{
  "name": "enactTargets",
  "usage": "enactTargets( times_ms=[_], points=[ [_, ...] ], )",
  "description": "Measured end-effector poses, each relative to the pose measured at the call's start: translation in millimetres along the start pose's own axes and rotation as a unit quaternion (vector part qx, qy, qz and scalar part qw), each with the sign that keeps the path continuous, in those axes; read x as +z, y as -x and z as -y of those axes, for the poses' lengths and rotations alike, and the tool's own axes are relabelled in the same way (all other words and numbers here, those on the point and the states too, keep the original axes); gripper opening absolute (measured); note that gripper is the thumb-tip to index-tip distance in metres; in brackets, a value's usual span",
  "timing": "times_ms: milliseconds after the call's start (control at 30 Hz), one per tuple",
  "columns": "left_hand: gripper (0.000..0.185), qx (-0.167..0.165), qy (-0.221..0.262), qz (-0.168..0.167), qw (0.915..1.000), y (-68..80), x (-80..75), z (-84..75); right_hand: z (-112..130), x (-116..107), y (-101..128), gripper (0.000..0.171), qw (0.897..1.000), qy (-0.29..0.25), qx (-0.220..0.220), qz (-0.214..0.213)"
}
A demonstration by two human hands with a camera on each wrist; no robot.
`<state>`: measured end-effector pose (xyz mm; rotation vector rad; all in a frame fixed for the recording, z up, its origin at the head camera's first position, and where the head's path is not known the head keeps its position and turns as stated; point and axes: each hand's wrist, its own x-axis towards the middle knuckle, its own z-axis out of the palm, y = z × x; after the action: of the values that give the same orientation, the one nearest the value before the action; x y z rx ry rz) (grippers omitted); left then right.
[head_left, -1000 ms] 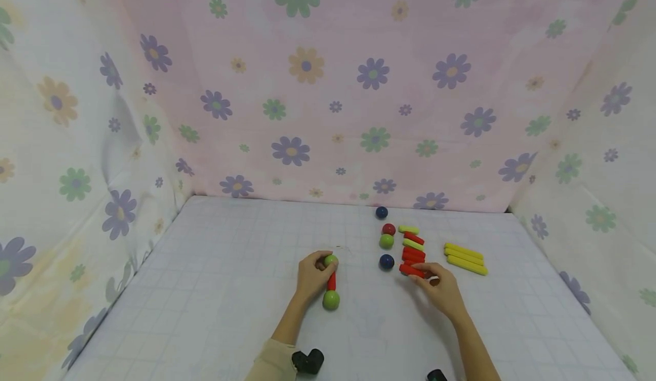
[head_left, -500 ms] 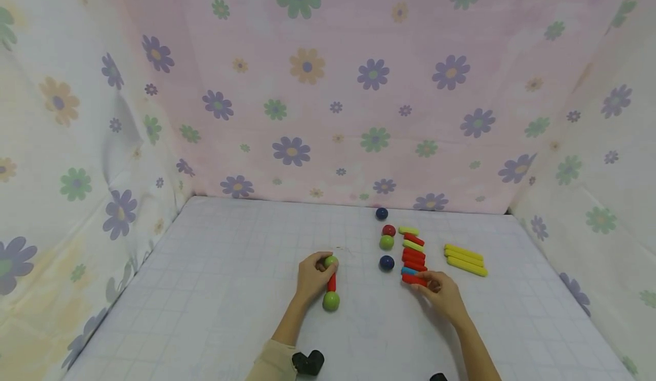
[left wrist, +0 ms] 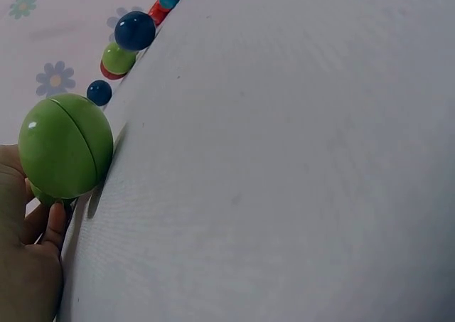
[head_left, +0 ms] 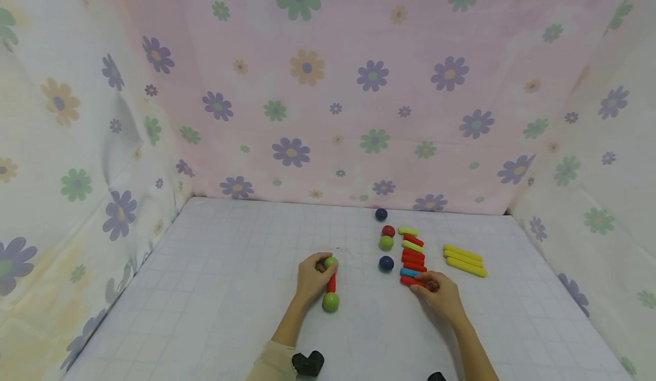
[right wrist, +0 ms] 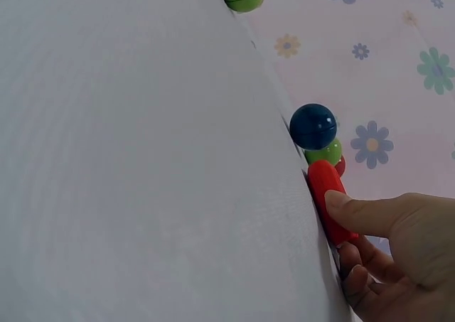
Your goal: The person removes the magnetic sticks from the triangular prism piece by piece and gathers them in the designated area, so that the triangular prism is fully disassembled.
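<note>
My left hand point(head_left: 311, 277) pinches the far green ball point(head_left: 330, 262) of a dumbbell-shaped piece. A red rod point(head_left: 331, 283) joins it to a second green ball point(head_left: 331, 302), which looks large in the left wrist view. At the near end of a row of short rods, my right hand point(head_left: 442, 296) pinches another red rod point(right wrist: 327, 197) between thumb and fingers. That rod lies at table level, just in front of a blue rod point(head_left: 409, 272); its right end is partly covered by the fingers.
Several red and yellow-green rods point(head_left: 412, 246) continue the row backward. Left of them stand two dark blue balls, the nearer one point(head_left: 386, 263) close by, plus a green ball point(head_left: 386, 243) and a red ball point(head_left: 388, 231). Yellow sticks point(head_left: 465, 260) lie at right.
My right hand has drawn the red rod toward me, off the spot over the blue rod, which now shows. It has set slightly lower. My left hand stays in place.
</note>
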<state>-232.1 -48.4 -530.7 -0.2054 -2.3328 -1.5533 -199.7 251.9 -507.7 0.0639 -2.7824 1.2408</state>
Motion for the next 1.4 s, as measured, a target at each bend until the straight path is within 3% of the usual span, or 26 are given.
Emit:
enactTargets(
  times_ms=[233,567,700,833,933,1033,1267,1400],
  points=[
    [0.025,-0.004,0.001,-0.001,1.0,0.2,0.1,0.3,3.5,0.5,1.0,0.022,1.0,0.004,0.002,-0.019],
    [0.027,0.01,0.011,-0.002,0.9999,0.2,0.1,-0.7,4.7,-0.8,0.6,0.035,1.0,0.008,0.007,-0.025],
    [0.029,0.008,0.015,0.001,0.9998,0.1,-0.1,-0.5,11.1,0.0,1.0,0.037,0.996,0.003,-0.056,-0.064],
    [0.03,-0.008,0.026,0.006,0.9996,0.2,-0.5,-1.1,21.6,7.6,-1.0,0.035,0.982,-0.01,-0.137,-0.128],
    [0.028,-0.018,0.034,0.007,0.9992,0.6,-1.5,-1.8,32.3,17.2,-4.7,0.032,0.973,-0.039,-0.174,-0.146],
    [0.026,-0.022,0.041,0.007,0.9989,0.9,-2.3,-1.6,45.7,28.2,-9.1,0.031,0.973,-0.076,-0.18,-0.12],
    [0.027,-0.031,0.05,0.01,0.9982,0.9,-2.2,-1.6,80.1,56.6,-15.2,0.032,0.978,-0.143,-0.148,-0.039],
    [0.028,-0.032,0.041,0.011,0.9986,0.6,-1.6,-1.0,82.2,73.9,-25.6,0.034,0.978,-0.149,-0.147,-0.004]
  ],
)
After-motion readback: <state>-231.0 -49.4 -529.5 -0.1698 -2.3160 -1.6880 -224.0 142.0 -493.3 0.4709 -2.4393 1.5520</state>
